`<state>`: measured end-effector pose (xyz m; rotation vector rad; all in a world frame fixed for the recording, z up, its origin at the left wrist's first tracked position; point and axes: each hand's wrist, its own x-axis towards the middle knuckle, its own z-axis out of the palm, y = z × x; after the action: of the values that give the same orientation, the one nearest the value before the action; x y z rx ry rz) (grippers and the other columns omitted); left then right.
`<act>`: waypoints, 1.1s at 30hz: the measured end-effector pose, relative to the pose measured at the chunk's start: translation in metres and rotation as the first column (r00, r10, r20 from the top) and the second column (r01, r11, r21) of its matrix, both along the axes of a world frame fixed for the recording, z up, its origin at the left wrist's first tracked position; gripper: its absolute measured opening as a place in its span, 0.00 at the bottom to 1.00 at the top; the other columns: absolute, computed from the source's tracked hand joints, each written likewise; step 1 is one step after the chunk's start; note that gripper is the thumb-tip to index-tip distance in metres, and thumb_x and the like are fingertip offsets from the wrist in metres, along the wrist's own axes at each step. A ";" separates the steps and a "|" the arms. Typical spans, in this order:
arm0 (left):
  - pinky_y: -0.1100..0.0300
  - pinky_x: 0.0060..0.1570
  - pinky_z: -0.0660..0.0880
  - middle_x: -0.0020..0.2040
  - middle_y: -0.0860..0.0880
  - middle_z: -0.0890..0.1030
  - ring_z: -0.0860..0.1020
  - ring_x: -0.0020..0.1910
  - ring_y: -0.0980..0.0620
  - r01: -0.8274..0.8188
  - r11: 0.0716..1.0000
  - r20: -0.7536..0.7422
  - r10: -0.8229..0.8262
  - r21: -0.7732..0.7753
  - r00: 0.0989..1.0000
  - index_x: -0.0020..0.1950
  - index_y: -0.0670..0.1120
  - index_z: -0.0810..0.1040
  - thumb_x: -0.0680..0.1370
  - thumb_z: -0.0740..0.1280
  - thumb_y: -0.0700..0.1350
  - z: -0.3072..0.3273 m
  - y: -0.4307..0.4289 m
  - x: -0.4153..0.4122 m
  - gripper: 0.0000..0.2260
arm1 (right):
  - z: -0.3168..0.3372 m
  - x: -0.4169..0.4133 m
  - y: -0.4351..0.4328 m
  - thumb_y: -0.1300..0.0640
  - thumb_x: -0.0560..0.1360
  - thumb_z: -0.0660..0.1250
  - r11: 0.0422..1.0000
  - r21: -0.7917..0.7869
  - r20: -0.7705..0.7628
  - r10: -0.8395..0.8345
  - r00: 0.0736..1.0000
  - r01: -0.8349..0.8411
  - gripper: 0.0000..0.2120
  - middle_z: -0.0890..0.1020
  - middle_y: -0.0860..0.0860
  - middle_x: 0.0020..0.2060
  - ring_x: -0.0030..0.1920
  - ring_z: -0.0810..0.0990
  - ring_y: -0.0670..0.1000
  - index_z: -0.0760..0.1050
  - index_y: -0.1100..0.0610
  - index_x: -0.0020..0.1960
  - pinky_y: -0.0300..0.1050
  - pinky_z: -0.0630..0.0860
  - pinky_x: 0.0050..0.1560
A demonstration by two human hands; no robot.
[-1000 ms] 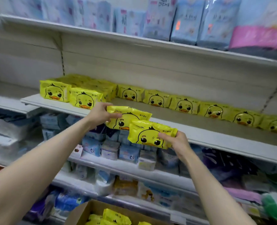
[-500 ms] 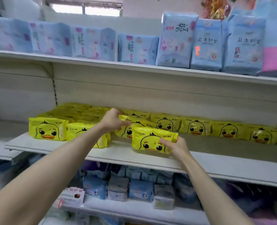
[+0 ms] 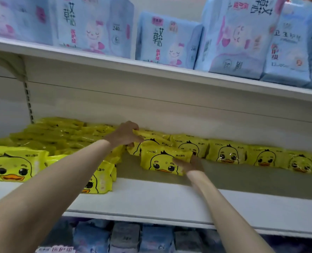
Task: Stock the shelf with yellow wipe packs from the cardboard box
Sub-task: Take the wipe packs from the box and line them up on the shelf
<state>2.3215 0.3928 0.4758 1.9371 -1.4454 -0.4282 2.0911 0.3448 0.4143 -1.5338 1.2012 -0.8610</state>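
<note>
Yellow wipe packs with a duck face fill the middle shelf (image 3: 151, 198). My left hand (image 3: 124, 134) grips one yellow pack (image 3: 148, 138) at the back of the shelf, against the row standing along the rear wall. My right hand (image 3: 188, 164) holds a second yellow pack (image 3: 160, 159) by its right end, just in front of that row. A stack of yellow packs (image 3: 51, 136) lies at the left, with more in front (image 3: 11, 167). The cardboard box is out of view.
Light blue packages (image 3: 166, 39) line the upper shelf (image 3: 151, 70) above my hands. Blue and grey packs (image 3: 124, 236) sit on the shelf below. Bare shelf surface (image 3: 243, 179) shows at the front right of the middle shelf.
Both hands have carried their packs up from below the shelf edge and deep onto the middle shelf. The view has risen, and the box has dropped out of sight.
</note>
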 end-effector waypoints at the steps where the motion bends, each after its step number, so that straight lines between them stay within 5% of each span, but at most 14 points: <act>1: 0.60 0.37 0.77 0.53 0.43 0.76 0.79 0.33 0.52 0.000 1.000 0.040 -0.001 0.015 0.999 0.58 0.42 0.73 0.72 0.73 0.44 -0.001 -0.004 0.001 0.18 | -0.002 0.002 -0.004 0.46 0.67 0.75 1.000 0.009 -0.009 -0.020 1.000 0.020 0.41 0.75 0.56 0.62 0.48 0.78 0.54 0.62 0.60 0.73 0.43 0.74 0.40; 4: 0.62 0.38 0.71 0.56 0.45 0.75 0.79 0.42 0.50 0.015 0.999 0.194 -0.021 0.034 0.981 0.61 0.42 0.73 0.72 0.73 0.47 -0.001 -0.015 0.004 0.21 | -0.010 0.003 -0.017 0.56 0.69 0.74 1.000 -0.016 -0.052 0.003 0.999 -0.004 0.28 0.79 0.57 0.53 0.36 0.76 0.49 0.70 0.61 0.65 0.38 0.67 0.31; 6: 0.61 0.44 0.67 0.53 0.47 0.72 0.74 0.50 0.47 0.024 0.999 0.276 -0.035 0.042 0.961 0.60 0.41 0.74 0.72 0.73 0.47 0.000 -0.021 0.005 0.20 | -0.010 0.003 -0.020 0.60 0.69 0.73 1.000 -0.021 -0.048 0.019 0.999 -0.020 0.22 0.78 0.56 0.50 0.40 0.77 0.52 0.70 0.59 0.59 0.39 0.67 0.32; 8: 0.60 0.44 0.67 0.49 0.47 0.73 0.73 0.48 0.48 0.038 0.998 0.312 -0.051 0.050 0.949 0.55 0.41 0.77 0.71 0.74 0.46 0.000 -0.026 0.008 0.16 | -0.011 0.005 -0.023 0.63 0.69 0.73 1.000 -0.008 -0.013 0.027 1.000 -0.027 0.23 0.76 0.55 0.52 0.47 0.74 0.53 0.67 0.56 0.60 0.38 0.66 0.33; 12: 0.58 0.46 0.71 0.52 0.46 0.77 0.75 0.49 0.48 0.051 0.998 0.356 -0.064 0.046 0.932 0.52 0.43 0.80 0.71 0.74 0.44 -0.003 -0.035 0.018 0.13 | -0.014 0.011 -0.029 0.65 0.68 0.74 0.996 -0.067 -0.010 0.055 0.998 -0.056 0.16 0.80 0.56 0.46 0.41 0.77 0.53 0.72 0.59 0.52 0.40 0.71 0.34; 19: 0.55 0.52 0.74 0.54 0.44 0.78 0.76 0.52 0.46 0.067 0.998 0.331 -0.068 0.013 0.941 0.52 0.42 0.80 0.69 0.76 0.42 -0.004 -0.035 0.034 0.13 | -0.017 0.019 -0.036 0.66 0.66 0.74 0.987 -0.131 0.034 0.097 0.995 -0.092 0.14 0.80 0.52 0.34 0.34 0.77 0.49 0.76 0.61 0.49 0.36 0.73 0.31; 26: 0.62 0.49 0.70 0.55 0.44 0.80 0.77 0.53 0.48 0.142 0.989 0.299 -0.123 -0.043 0.946 0.57 0.42 0.80 0.73 0.70 0.36 0.005 -0.021 0.046 0.12 | -0.017 0.030 -0.035 0.66 0.66 0.75 0.979 -0.178 0.061 0.115 0.991 -0.103 0.14 0.80 0.51 0.36 0.35 0.78 0.48 0.75 0.55 0.46 0.37 0.73 0.33; 29: 0.62 0.47 0.69 0.50 0.50 0.79 0.76 0.51 0.51 0.177 0.984 0.236 -0.165 -0.032 0.958 0.52 0.46 0.82 0.74 0.70 0.44 0.007 -0.012 0.039 0.08 | -0.018 0.038 -0.035 0.68 0.65 0.75 0.972 -0.207 0.062 0.127 0.990 -0.111 0.15 0.80 0.52 0.35 0.34 0.78 0.47 0.75 0.55 0.45 0.34 0.75 0.32; 33: 0.58 0.52 0.69 0.50 0.53 0.76 0.73 0.51 0.53 0.186 0.977 0.304 -0.211 0.108 0.929 0.54 0.48 0.80 0.66 0.77 0.55 0.005 -0.006 0.032 0.21 | -0.022 0.049 -0.037 0.65 0.63 0.77 0.969 -0.221 0.046 0.123 0.991 -0.110 0.17 0.83 0.57 0.42 0.42 0.82 0.56 0.76 0.61 0.49 0.49 0.79 0.44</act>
<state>2.3534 0.3870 0.4805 1.9947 -1.8655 -0.2763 2.1406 0.3081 0.3922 -1.7247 0.9881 -0.9783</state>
